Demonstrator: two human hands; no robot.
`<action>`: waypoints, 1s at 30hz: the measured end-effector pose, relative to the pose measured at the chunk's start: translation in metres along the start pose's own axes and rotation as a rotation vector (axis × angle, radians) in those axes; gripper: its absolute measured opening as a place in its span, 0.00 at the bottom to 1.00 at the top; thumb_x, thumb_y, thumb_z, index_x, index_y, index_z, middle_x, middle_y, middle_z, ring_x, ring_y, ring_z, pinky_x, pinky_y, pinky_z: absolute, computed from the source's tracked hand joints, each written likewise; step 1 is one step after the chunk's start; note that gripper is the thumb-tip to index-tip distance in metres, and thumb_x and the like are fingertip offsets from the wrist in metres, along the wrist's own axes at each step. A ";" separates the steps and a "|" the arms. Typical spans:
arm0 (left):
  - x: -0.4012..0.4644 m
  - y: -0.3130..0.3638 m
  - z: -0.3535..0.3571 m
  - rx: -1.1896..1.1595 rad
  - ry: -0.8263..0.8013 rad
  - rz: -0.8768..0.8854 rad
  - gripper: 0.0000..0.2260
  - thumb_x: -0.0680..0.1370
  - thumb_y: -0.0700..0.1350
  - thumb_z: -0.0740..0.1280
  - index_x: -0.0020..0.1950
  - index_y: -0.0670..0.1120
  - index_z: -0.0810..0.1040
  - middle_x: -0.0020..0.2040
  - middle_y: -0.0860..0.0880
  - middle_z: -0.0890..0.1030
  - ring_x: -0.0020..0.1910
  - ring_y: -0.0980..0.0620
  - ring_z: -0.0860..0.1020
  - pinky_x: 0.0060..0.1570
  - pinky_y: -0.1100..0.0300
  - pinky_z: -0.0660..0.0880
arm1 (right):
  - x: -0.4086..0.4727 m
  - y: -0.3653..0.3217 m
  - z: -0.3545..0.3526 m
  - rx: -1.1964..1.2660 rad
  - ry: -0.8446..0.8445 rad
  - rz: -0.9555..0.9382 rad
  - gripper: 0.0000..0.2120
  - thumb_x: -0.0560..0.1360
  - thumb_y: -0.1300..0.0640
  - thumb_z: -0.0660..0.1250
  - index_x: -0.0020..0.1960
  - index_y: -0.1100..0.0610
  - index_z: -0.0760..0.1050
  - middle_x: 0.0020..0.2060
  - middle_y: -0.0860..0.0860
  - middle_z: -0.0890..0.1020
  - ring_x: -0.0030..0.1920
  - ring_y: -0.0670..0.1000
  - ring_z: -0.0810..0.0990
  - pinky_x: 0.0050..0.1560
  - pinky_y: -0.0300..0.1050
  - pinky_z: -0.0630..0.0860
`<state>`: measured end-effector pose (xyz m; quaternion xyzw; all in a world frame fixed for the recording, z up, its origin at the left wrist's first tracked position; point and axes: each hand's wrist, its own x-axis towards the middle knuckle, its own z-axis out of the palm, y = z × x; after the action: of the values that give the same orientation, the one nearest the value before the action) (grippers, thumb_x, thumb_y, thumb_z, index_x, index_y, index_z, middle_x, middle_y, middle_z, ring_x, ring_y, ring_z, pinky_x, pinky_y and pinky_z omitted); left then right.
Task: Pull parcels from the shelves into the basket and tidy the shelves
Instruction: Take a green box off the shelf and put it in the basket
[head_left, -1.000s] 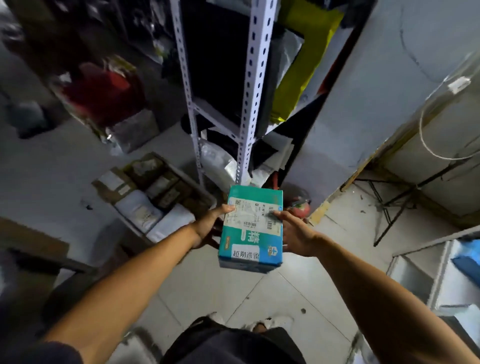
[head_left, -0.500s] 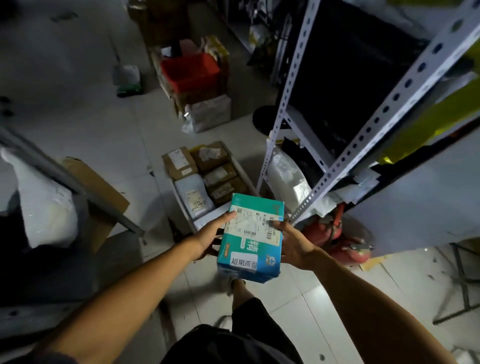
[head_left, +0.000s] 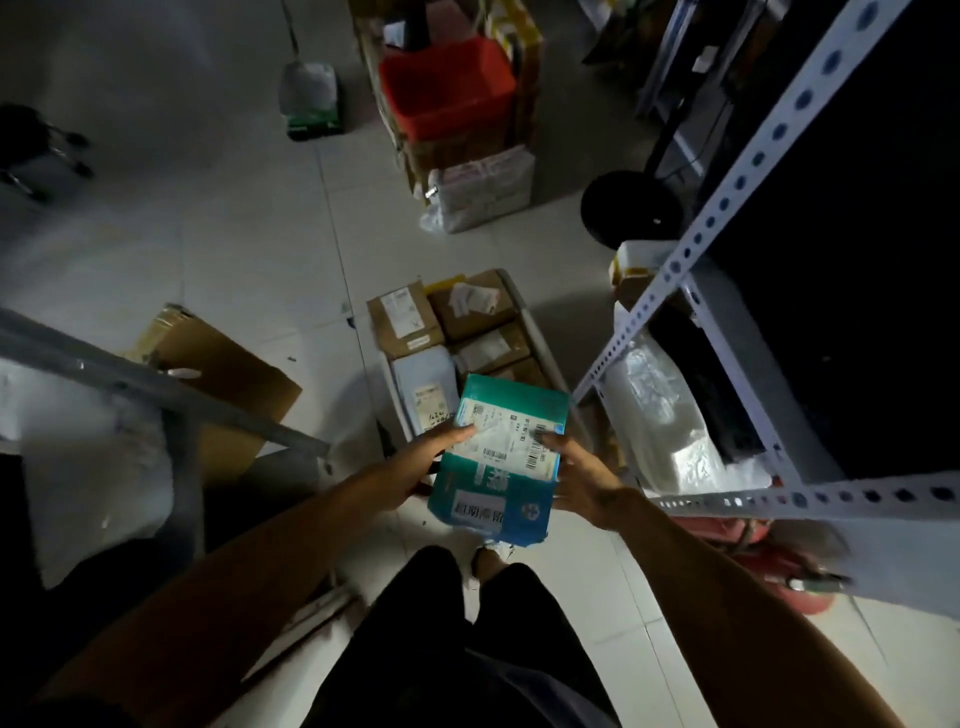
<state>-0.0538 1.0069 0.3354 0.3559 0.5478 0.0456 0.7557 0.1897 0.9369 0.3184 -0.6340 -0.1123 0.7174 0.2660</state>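
On the pale tiled floor (head_left: 249, 218) ahead of you, a flattened brown cardboard sheet (head_left: 234, 384) lies at left, partly under a grey metal bar (head_left: 156, 389). Farther off you see a red plastic crate (head_left: 447, 88) on stacked cartons, a clear bag (head_left: 310, 98) standing nearby, and a round black stand base (head_left: 631, 208). A red fire extinguisher (head_left: 769, 566) lies at lower right.
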 end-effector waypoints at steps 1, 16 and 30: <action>0.009 0.003 -0.005 -0.013 0.004 -0.005 0.26 0.70 0.66 0.71 0.65 0.56 0.78 0.58 0.47 0.85 0.59 0.41 0.82 0.63 0.43 0.76 | 0.008 -0.004 0.002 0.001 0.004 -0.007 0.41 0.55 0.34 0.80 0.63 0.51 0.79 0.59 0.61 0.83 0.62 0.64 0.81 0.67 0.62 0.74; 0.131 0.001 -0.073 0.121 -0.021 -0.316 0.11 0.76 0.50 0.69 0.57 0.48 0.79 0.50 0.42 0.85 0.58 0.36 0.81 0.66 0.37 0.73 | 0.093 0.004 0.039 0.228 0.113 0.004 0.55 0.60 0.43 0.77 0.81 0.47 0.54 0.51 0.47 0.83 0.51 0.46 0.80 0.53 0.48 0.75; 0.261 0.031 -0.060 0.122 -0.212 -0.052 0.18 0.75 0.55 0.69 0.63 0.53 0.75 0.55 0.45 0.84 0.56 0.42 0.83 0.55 0.36 0.80 | 0.220 -0.057 -0.040 -0.092 0.250 -0.152 0.26 0.68 0.42 0.74 0.62 0.53 0.75 0.53 0.53 0.85 0.53 0.55 0.85 0.54 0.53 0.80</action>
<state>0.0082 1.1792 0.1374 0.3896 0.4756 -0.0453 0.7874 0.2298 1.0929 0.1530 -0.7196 -0.1588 0.6046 0.3024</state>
